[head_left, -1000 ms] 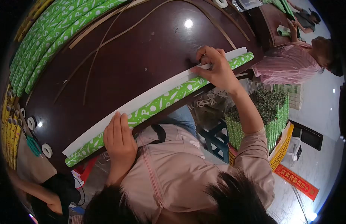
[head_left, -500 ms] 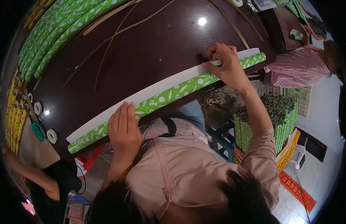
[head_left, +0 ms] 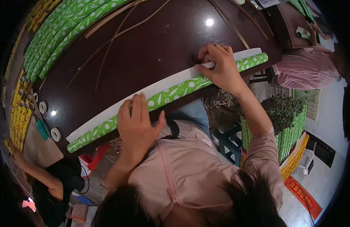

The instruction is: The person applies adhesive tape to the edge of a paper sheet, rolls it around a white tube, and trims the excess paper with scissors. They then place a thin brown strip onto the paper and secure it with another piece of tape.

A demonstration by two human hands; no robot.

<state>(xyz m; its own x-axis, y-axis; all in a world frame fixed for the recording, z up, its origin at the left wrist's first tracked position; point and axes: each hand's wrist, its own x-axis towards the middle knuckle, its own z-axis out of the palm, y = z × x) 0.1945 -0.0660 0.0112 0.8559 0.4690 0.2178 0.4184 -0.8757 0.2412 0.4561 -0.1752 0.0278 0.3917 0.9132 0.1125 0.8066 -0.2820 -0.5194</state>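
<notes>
A long roll of green wrapping paper with white letters and vegetable shapes lies slantwise along the near edge of the dark table. Its white loose edge shows along the far side. My left hand rests on the left half of the roll, fingers stretched over the top and thumb held apart. Farther right, my right hand pinches the white edge between thumb and curled fingers. The paper under both hands is hidden.
Several finished green rolls lie at the table's far left, near thin brown strips. Tape rolls and teal-handled scissors sit at the left edge. Upright green rolls stand below right. Co-workers in a striped shirt and black clothes flank me.
My left hand has shifted right along the roll and its thumb has spread out. My right hand has slid slightly left, still pinching the edge. The camera view has shifted slightly.
</notes>
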